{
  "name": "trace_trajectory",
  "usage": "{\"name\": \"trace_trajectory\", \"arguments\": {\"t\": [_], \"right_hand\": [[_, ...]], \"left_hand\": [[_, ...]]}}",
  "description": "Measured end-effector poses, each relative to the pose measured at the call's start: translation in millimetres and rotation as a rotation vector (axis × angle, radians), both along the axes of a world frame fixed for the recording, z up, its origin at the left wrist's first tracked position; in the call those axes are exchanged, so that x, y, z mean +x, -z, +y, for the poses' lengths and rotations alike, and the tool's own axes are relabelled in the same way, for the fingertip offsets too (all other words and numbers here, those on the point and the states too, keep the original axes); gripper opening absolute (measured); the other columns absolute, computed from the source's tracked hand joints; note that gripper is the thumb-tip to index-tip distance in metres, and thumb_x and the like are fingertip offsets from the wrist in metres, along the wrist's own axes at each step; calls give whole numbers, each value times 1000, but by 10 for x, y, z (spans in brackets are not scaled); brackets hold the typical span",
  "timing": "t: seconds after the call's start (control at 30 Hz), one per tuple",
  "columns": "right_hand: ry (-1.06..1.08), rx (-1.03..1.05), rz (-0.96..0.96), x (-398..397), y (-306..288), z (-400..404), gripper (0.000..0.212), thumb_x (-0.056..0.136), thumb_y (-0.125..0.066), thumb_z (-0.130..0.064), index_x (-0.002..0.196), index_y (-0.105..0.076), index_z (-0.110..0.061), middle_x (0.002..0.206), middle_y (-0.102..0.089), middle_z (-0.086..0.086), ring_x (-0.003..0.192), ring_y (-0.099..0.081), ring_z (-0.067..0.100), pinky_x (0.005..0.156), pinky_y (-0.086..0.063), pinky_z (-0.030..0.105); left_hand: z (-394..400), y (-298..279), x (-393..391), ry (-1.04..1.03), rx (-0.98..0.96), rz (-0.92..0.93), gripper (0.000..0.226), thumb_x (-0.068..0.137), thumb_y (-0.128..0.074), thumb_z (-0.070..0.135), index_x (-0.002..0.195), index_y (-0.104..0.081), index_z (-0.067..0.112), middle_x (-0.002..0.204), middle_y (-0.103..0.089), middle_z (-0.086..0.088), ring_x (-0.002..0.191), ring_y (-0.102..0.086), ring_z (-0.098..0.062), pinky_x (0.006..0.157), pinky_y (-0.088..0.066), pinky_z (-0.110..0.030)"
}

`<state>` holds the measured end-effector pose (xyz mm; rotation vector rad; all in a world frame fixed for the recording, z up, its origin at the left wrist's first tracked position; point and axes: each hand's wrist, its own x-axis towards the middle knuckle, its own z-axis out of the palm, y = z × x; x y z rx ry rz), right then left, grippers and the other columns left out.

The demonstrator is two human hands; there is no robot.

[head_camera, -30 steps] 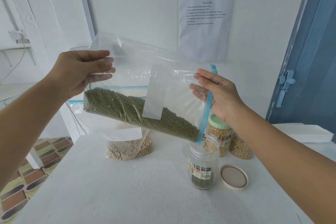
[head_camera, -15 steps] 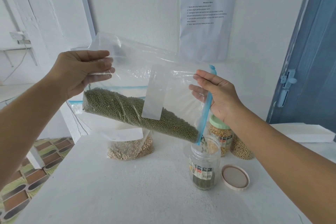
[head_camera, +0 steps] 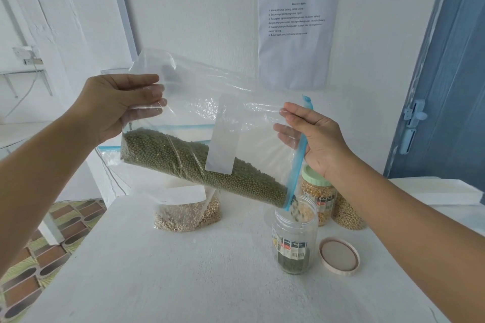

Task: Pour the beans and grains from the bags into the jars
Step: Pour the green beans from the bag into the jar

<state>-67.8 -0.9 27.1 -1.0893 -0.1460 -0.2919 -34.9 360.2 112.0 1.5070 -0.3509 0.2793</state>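
Bag (head_camera: 199,155): hanging tilted above surface (head_camera: 183,283), lower corner dipping over open jar (head_camera: 294,238)
Lid (head_camera: 339,256): lying just right of open jar
Closed jar (head_camera: 316,191): standing behind open jar
Second bag (head_camera: 187,214): sitting left, behind

Caption: My two bare forearms and hands, seen from my own head.

Detail: My left hand (head_camera: 115,105) and right hand (head_camera: 319,143) carry no gloves, rings, watch or bracelets that I can see. Both forearms are uncovered right to the frame edges, with no sleeve cuff showing. Taking the white table (head_camera: 183,283) as landmark, my left forearm enters from beyond its left edge, my right from over its right corner. The fingernails are short and unpainted.
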Motion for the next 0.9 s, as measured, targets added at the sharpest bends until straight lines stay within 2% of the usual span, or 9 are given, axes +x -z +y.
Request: {"name": "trace_trajectory", "arguments": {"t": [0.53, 0.73, 0.9], "right_hand": [[1, 0, -1, -20, 10, -5, 25, 94, -67, 4, 115, -75, -7, 112, -78, 8, 94, -77, 34, 84, -64, 38], [8, -1, 0, -28, 5, 4, 25, 94, -67, 3, 114, -76, -8, 110, -79, 7, 94, -77, 34, 86, -64, 39], [7, 0, -10, -21, -2, 11, 25, 93, -67, 4, 113, -76, -8, 111, -78, 8, 93, -77, 34, 82, -64, 37]], "left_hand": [[-12, -10, -34, 5, -4, 2, 22, 75, -79, 1, 94, -83, 12, 102, -80, -11, 89, -79, -27, 77, -66, -35], [-18, -14, -43, 4, -1, -3, 27, 75, -79, 2, 100, -80, 10, 101, -80, -11, 89, -79, -27, 77, -66, -35], [3, -36, -34, 0, 13, -4, 22, 76, -79, 2, 92, -85, 15, 104, -80, -11, 93, -79, -28, 78, -65, -35]]}}
